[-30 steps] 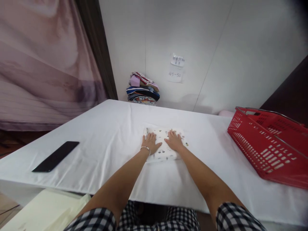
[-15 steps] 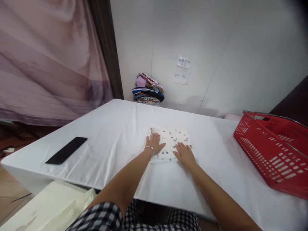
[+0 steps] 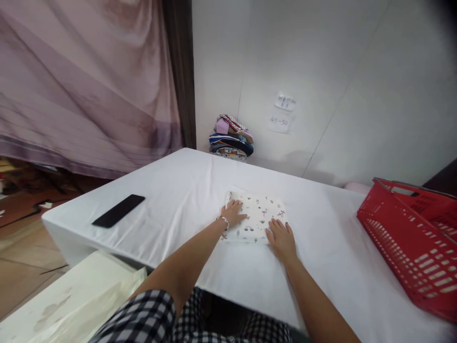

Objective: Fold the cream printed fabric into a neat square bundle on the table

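Note:
A folded white cloth [image 3: 255, 209] with small printed figures lies flat on the white-covered table [image 3: 171, 190]. On its left edge rests my left hand [image 3: 233, 214], fingers stretched and thumb apart, with a bracelet at the wrist. My right hand [image 3: 282, 239] lies flat at the cloth's lower right corner, its fingertips touching the fabric. Neither hand grips anything. What kind of article the cloth is does not show.
A black phone-like slab [image 3: 119, 211] lies at the table's left. The red basket [image 3: 410, 247] stands at the right edge. Folded clothes [image 3: 232, 138] are stacked beyond the far edge, by the wall with paper notes [image 3: 280, 121]. A pale box [image 3: 82, 286] stands front left.
My right hand has slid outward to the cloth's lower right corner, and my left hand sits slightly nearer its left edge. The whole view has shifted and tilted a little.

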`<state>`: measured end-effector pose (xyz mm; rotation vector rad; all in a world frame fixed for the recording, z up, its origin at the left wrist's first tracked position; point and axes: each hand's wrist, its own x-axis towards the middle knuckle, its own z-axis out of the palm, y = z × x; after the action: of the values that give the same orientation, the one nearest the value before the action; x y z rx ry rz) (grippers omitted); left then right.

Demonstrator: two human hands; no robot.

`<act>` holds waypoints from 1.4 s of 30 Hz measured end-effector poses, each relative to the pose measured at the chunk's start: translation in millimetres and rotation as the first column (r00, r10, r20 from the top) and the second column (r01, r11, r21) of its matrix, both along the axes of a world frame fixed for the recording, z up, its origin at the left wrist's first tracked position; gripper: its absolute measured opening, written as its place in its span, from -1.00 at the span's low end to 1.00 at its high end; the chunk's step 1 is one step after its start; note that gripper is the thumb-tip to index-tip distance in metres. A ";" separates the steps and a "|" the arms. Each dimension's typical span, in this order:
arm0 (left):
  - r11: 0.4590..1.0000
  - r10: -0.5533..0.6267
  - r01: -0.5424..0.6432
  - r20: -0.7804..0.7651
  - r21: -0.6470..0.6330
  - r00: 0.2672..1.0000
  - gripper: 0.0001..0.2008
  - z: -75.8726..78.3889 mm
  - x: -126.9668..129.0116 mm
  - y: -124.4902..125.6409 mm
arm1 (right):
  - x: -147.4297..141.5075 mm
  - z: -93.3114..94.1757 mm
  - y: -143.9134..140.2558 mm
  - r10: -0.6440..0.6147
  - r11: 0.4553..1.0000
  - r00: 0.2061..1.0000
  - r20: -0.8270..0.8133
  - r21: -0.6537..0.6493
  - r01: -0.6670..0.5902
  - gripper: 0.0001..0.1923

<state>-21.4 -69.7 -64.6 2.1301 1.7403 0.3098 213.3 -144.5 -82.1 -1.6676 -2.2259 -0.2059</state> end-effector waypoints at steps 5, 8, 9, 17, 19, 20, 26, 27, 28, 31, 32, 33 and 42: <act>0.982 0.139 -0.167 0.265 0.087 0.954 -0.44 -16.1 -14.3 -15.1 | 1.1 0.8 1.0 0.010 1.000 1.000 -0.019 0.005 -0.010 -0.58; 0.934 0.300 -0.347 0.344 0.085 0.890 -0.42 -20.1 -18.0 -27.4 | 2.3 -0.9 1.5 0.018 1.000 0.999 -0.029 0.004 -0.018 -0.58; 0.918 0.342 -0.390 0.347 0.076 0.873 -0.41 -19.0 -18.4 -30.9 | 2.6 -1.5 1.6 0.018 1.000 0.999 -0.032 0.003 -0.018 -0.58; 0.864 0.480 -0.503 0.334 -0.019 0.812 -0.57 -2.6 10.9 -63.8 | 18.5 -6.5 17.3 -0.022 0.994 0.998 -0.057 0.103 0.027 -0.61; 0.901 0.407 -0.434 0.391 -0.024 0.825 -0.60 -4.8 20.7 -74.7 | 28.8 -9.2 23.3 -0.114 0.978 0.989 -0.090 0.165 0.128 -0.60; 0.914 0.377 -0.404 0.429 -0.030 0.821 -0.62 -6.3 22.7 -78.6 | 33.4 -10.5 25.2 -0.140 0.968 0.984 -0.111 0.195 0.159 -0.59; 0.865 0.460 -0.490 0.563 -0.109 0.687 -0.73 -12.5 -6.7 -60.3 | 18.5 -8.0 9.0 0.189 0.941 0.963 -0.192 0.314 -0.122 -0.63; 0.847 0.483 -0.519 0.579 -0.117 0.657 -0.73 -13.2 -13.5 -52.2 | 7.5 -6.3 2.5 0.257 0.930 0.947 -0.193 0.316 -0.188 -0.64; 0.831 0.500 -0.542 0.593 -0.125 0.630 -0.72 -13.7 -19.3 -43.9 | -4.7 -4.6 -4.4 0.319 0.918 0.930 -0.186 0.304 -0.254 -0.64; 0.813 0.515 -0.565 0.624 -0.139 0.588 -0.63 -14.4 -29.1 -21.3 | -38.4 0.8 -21.8 0.447 0.887 0.886 -0.126 0.190 -0.421 -0.58; 0.816 0.510 -0.561 0.632 -0.141 0.583 -0.62 -14.0 -30.1 -15.4 | -45.9 2.5 -25.3 0.472 0.878 0.875 -0.109 0.150 -0.455 -0.55; 0.819 0.504 -0.555 0.642 -0.144 0.578 -0.61 -13.3 -30.4 -10.6 | -50.9 4.2 -27.3 0.489 0.871 0.866 -0.100 0.114 -0.479 -0.53; 0.859 0.466 -0.474 0.682 -0.194 0.564 -0.60 -5.4 -31.1 1.0 | -44.8 8.3 -18.4 0.517 0.853 0.834 -0.191 0.041 -0.520 -0.56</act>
<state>-52.5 -68.7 -69.9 1.1896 1.7339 1.1308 168.4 -163.0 -73.8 -0.9726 -2.4239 0.1097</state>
